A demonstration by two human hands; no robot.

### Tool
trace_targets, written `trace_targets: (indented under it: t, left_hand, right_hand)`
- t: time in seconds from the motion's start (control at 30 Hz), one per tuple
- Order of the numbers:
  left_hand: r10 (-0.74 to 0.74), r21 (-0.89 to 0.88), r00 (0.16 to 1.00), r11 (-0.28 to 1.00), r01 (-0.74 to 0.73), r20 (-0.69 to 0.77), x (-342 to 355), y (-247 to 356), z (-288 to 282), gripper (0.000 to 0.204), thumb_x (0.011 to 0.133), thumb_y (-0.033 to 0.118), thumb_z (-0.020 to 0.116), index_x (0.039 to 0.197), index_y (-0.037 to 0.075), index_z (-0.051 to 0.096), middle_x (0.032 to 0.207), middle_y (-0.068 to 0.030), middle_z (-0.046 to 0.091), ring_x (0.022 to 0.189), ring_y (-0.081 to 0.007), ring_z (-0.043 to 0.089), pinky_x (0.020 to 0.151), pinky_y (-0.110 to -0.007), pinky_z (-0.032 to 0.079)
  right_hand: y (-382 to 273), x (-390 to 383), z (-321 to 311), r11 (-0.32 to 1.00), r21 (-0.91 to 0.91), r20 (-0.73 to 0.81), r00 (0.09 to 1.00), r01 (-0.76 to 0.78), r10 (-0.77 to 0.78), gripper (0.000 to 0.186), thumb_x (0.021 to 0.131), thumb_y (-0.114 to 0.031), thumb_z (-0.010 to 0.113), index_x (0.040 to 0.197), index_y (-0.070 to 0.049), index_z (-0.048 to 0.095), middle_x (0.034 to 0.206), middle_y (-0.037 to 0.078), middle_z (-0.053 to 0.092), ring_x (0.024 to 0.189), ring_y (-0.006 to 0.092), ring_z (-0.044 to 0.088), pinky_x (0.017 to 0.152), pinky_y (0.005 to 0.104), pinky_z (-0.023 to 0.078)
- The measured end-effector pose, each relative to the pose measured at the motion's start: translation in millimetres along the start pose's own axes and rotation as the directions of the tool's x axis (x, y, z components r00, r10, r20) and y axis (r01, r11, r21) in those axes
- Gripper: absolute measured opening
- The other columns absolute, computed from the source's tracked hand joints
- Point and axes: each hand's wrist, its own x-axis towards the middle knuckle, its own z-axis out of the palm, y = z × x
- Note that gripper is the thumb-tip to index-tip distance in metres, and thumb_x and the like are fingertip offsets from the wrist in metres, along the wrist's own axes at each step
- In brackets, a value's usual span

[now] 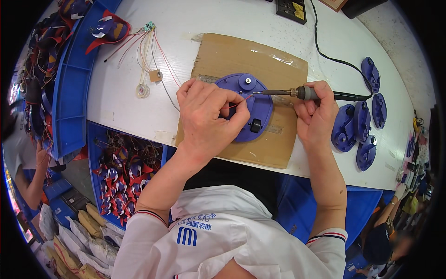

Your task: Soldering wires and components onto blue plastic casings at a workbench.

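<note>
A purple oval plastic base point(254, 108) with a black wheel lies on a cardboard sheet point(255, 51). My left hand point(211, 111) rests over the base's left side, fingers pinched on a thin red wire point(249, 96). My right hand point(316, 111) grips a soldering iron point(306, 92) by its handle, its tip at or just beside that wire near the middle of the base. Left of the cardboard, a small green circuit board point(149, 26) with several wires and a small square part point(155, 76) lies on the white table point(121, 88).
Several purple bases point(344, 128) lie at the right. A soldering stand point(291, 10) with cord is at the back. Blue bins point(70, 74) of red-and-purple parts stand left and below. A toy part point(108, 29) sits back left. Other people point(381, 237) are at both sides; sacks point(93, 239) lie lower left.
</note>
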Motion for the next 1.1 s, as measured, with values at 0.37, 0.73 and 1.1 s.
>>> trace_targets:
  t: [0.37,0.73,1.1]
  left_hand:
    - [0.028,-0.049,1.000,0.998,-0.028,0.009,2.0,5.3,3.8,0.018,0.062,0.000,0.068,0.062,0.015,0.058,0.052,0.0072,0.040,0.057,-0.0113,0.039,0.084,-0.031,0.036]
    - [-0.112,0.015,0.988,0.994,0.111,0.107,-25.7,29.0,6.1,0.008,0.075,-0.003,0.064,0.076,0.005,0.062,0.067,0.0002,0.045,0.059,-0.0119,0.037,0.056,-0.023,0.034]
    - [-0.186,-0.036,0.971,0.981,0.193,0.150,-13.6,8.0,-6.2,0.006,0.077,-0.002,0.064,0.077,0.003,0.061,0.068,-0.0004,0.046,0.059,-0.0119,0.036,0.057,-0.022,0.033]
  right_hand:
    - [-13.5,-0.1,-9.2,0.992,0.112,-0.038,0.998,-0.053,0.058,0.016,0.091,-0.020,0.052,0.085,-0.007,0.059,0.054,-0.004,0.039,0.040,0.0035,0.023,0.038,0.0183,0.020]
    - [-8.9,-9.1,-17.4,0.956,0.273,-0.056,0.991,-0.103,0.123,0.016,0.085,-0.017,0.057,0.072,-0.011,0.050,0.055,-0.002,0.041,0.044,0.0035,0.027,0.039,0.0185,0.020]
    - [-5.6,-1.3,4.1,0.953,0.281,-0.078,0.987,-0.115,0.143,0.018,0.085,-0.018,0.055,0.070,-0.012,0.048,0.054,-0.002,0.040,0.044,0.0032,0.026,0.039,0.0188,0.018]
